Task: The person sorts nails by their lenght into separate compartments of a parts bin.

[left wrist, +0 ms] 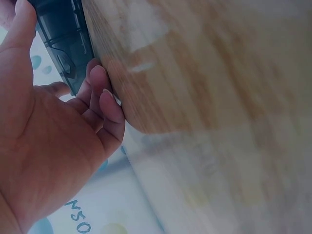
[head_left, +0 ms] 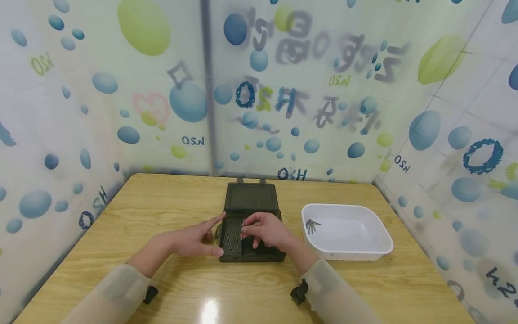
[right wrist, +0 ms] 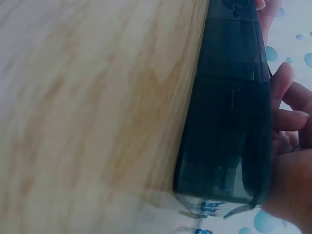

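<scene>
Left hand (head_left: 193, 240) spread, touching dark box (head_left: 255, 258); right hand (head_left: 265, 229) pinches slim metal piece (head_left: 243, 222), long axis near-vertical in head view

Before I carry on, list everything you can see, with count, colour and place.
Box: 1, dark green, mid-table, open
Lid: 1, dark green, folded back on the box's far side
Tabs: 2, dark, lid's far edge
Rods in box: at least 2, metallic, left part
Held rod: apparently 1, metallic, at right fingertips
Tray: 1, white, right of the box
Rods in tray: several, overlapping, metallic, left end
Table: 1, wood-coloured, under everything
Curtain: count unclear, white with blue and green print, around the table
Sleeves: 2, pale, forearms
Wrist units: 2, black, one per wrist
Left grip: 1, bare, at the box's left side
Right grip: 1, bare, over the box
</scene>
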Demonstrator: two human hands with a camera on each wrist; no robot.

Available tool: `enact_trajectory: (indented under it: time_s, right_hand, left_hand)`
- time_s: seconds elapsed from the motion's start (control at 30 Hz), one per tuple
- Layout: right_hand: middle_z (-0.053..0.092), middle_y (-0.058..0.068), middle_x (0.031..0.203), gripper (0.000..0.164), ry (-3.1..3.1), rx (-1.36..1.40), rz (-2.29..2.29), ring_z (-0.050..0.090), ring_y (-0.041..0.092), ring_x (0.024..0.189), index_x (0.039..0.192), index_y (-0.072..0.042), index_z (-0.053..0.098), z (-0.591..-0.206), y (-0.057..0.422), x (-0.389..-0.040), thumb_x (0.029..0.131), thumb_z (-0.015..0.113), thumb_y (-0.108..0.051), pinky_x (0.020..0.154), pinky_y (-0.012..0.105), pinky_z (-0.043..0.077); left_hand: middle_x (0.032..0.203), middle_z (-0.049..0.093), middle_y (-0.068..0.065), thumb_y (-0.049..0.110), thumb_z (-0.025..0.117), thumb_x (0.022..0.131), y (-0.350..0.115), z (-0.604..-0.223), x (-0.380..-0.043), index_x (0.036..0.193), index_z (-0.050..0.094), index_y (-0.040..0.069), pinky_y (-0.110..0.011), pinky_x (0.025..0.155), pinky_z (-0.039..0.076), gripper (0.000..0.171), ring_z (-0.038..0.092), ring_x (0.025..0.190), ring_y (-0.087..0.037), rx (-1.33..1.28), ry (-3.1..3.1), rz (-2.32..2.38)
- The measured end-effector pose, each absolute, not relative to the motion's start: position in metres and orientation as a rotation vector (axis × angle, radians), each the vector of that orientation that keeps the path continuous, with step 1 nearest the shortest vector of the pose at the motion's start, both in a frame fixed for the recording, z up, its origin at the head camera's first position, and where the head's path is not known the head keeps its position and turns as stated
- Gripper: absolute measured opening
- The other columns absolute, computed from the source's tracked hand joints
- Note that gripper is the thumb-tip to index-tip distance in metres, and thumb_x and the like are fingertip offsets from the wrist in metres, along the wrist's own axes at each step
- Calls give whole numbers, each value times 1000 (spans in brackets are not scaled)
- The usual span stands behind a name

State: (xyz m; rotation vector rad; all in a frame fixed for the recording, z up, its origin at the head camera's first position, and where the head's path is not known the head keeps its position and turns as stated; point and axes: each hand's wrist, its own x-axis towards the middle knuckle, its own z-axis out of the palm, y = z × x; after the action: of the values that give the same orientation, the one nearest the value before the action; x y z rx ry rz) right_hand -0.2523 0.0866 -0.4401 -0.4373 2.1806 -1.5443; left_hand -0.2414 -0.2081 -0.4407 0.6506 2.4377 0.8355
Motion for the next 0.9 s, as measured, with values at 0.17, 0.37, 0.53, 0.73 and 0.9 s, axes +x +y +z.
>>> enact_trajectory:
  time_s: [0.17,0.37,0.53,0.73,0.9]
  right_hand:
    - [85,5,105,30,2184,-454,-1515,68,10,61,129,-4,73,-439,88,-253,108,72,-27,47,25,38]
    - [85,3,107,33,2196,-477,-1483,69,11,63,130,-4,73,-440,90,-253,109,71,-29,48,24,41]
    - [84,1,106,33,2224,-545,-1449,70,13,66,129,-5,74,-437,97,-253,108,72,-31,53,26,47]
    - [80,15,115,36,2230,-594,-1415,70,18,74,132,-2,72,-415,126,-253,108,72,-30,62,31,50]
    - [76,18,113,30,2342,-563,-1337,70,40,86,126,-10,75,-397,171,-258,107,74,-34,68,36,53]
  left_hand:
    - [118,59,-6,57,77,100,-209,-441,-242,179,3,25,-48,101,45,114,55,109,-20,648,2435,838]
    - [117,58,-6,57,78,100,-208,-440,-242,179,3,25,-48,100,45,113,55,108,-21,645,2427,840]
    - [115,58,-6,58,78,100,-209,-440,-241,179,3,24,-47,98,45,114,54,107,-21,660,2434,837]
    - [112,58,-6,58,78,99,-209,-440,-241,179,3,21,-46,96,44,116,53,104,-21,680,2432,850]
    - [111,56,-7,57,77,100,-210,-440,-241,179,2,20,-47,94,42,116,51,103,-21,684,2415,859]
